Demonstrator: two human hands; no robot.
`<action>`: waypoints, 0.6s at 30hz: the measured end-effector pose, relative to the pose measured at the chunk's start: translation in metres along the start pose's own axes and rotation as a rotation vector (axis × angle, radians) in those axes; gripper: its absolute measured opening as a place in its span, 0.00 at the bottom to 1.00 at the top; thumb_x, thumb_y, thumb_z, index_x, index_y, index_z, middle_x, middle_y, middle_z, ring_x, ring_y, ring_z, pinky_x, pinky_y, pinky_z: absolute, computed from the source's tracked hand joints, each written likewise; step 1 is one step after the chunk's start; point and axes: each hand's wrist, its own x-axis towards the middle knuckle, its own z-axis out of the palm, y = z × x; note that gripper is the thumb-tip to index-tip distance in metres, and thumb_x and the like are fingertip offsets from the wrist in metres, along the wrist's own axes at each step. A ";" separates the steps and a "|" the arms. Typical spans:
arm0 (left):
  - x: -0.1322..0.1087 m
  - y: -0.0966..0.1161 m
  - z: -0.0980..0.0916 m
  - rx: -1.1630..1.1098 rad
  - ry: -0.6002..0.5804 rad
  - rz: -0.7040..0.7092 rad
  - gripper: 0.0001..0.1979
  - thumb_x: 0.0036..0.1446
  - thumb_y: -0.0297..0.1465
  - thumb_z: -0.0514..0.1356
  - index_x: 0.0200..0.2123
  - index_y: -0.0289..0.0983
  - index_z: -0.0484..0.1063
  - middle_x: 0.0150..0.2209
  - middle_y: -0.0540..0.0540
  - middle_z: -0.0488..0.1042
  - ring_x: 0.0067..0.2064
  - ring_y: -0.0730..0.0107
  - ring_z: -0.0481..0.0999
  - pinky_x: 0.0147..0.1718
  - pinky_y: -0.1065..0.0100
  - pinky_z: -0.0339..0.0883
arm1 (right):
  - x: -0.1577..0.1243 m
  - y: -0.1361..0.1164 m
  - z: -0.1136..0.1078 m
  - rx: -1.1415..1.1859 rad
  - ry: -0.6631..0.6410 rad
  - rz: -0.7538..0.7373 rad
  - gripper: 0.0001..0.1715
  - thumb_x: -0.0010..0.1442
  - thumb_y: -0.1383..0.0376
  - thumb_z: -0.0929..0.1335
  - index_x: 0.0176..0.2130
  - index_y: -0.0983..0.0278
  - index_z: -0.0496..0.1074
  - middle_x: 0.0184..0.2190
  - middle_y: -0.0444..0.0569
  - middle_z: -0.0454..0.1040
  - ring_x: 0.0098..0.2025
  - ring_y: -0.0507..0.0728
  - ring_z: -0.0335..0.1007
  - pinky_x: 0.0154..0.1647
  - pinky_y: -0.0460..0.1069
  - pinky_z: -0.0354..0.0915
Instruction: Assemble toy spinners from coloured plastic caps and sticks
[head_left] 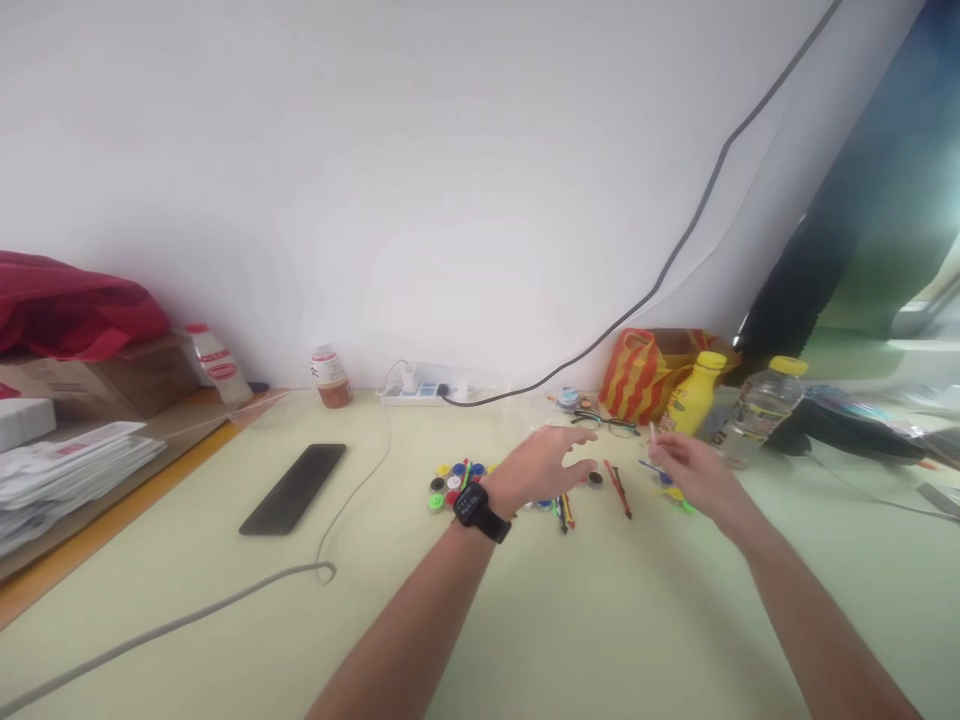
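Note:
My left hand (541, 464), with a black watch (481, 510) on its wrist, hovers over the table with fingers and thumb apart and nothing between them. Beneath and beside it lie several round coloured discs (454, 483), partly hidden by the hand and wrist. A bundle of thin coloured sticks with pointed ends (564, 514) rests just below the palm. My right hand (697, 478) pinches a thin whitish stick (652, 434) between thumb and fingertips. Close to it are a red and dark arrow-like stick (619, 490), a black disc (595, 480) and some yellow and green pieces (679, 497).
Behind the hands stand glasses (622, 428), a striped bag (630, 375), a yellow bottle (694, 395) and a clear bottle (761, 405). A phone (292, 490) and a cable (187, 605) lie at left. A power strip (412, 394) sits by the wall.

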 end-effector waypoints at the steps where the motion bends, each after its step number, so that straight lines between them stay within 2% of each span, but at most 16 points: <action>1: 0.001 0.003 0.004 -0.051 0.003 0.022 0.24 0.66 0.42 0.59 0.62 0.42 0.71 0.59 0.43 0.76 0.55 0.56 0.77 0.51 0.59 0.72 | -0.005 -0.009 0.008 0.102 -0.085 -0.012 0.20 0.60 0.48 0.69 0.40 0.61 0.74 0.33 0.52 0.79 0.33 0.59 0.73 0.32 0.51 0.66; 3: 0.003 0.008 0.012 -0.138 -0.001 0.070 0.22 0.67 0.40 0.59 0.62 0.43 0.70 0.57 0.44 0.77 0.54 0.58 0.78 0.50 0.62 0.73 | -0.013 -0.021 0.023 0.245 -0.233 -0.009 0.24 0.59 0.45 0.71 0.42 0.61 0.73 0.29 0.47 0.75 0.28 0.55 0.67 0.29 0.50 0.63; 5: 0.004 0.011 0.018 -0.186 0.002 0.092 0.19 0.68 0.38 0.58 0.59 0.43 0.73 0.54 0.43 0.79 0.51 0.60 0.80 0.49 0.62 0.74 | -0.018 -0.027 0.035 0.346 -0.308 0.008 0.25 0.57 0.45 0.72 0.43 0.61 0.71 0.27 0.45 0.73 0.28 0.54 0.66 0.29 0.49 0.63; 8: 0.007 0.009 0.023 -0.201 0.029 0.062 0.14 0.67 0.37 0.58 0.51 0.39 0.77 0.49 0.42 0.80 0.45 0.62 0.81 0.46 0.64 0.75 | -0.018 -0.026 0.042 0.459 -0.339 0.054 0.24 0.55 0.48 0.73 0.42 0.62 0.70 0.27 0.44 0.73 0.29 0.54 0.66 0.29 0.49 0.63; 11: 0.009 0.004 0.026 -0.210 0.038 0.057 0.12 0.66 0.34 0.59 0.49 0.37 0.77 0.47 0.42 0.80 0.42 0.65 0.81 0.43 0.65 0.76 | -0.016 -0.023 0.041 0.516 -0.365 0.072 0.21 0.55 0.52 0.73 0.42 0.63 0.70 0.29 0.45 0.74 0.29 0.53 0.66 0.29 0.48 0.63; 16: 0.009 0.000 0.030 -0.135 0.051 0.072 0.08 0.61 0.30 0.61 0.41 0.36 0.77 0.40 0.43 0.80 0.37 0.67 0.79 0.37 0.68 0.74 | -0.018 -0.024 0.043 0.382 -0.375 0.043 0.16 0.58 0.56 0.67 0.44 0.62 0.72 0.23 0.41 0.67 0.25 0.53 0.62 0.26 0.47 0.60; 18: 0.009 -0.001 0.032 -0.093 0.072 0.045 0.06 0.58 0.29 0.62 0.39 0.36 0.75 0.37 0.44 0.79 0.37 0.66 0.78 0.34 0.69 0.72 | -0.017 -0.021 0.045 0.254 -0.323 0.005 0.18 0.59 0.57 0.64 0.46 0.62 0.73 0.24 0.42 0.70 0.26 0.54 0.64 0.27 0.47 0.61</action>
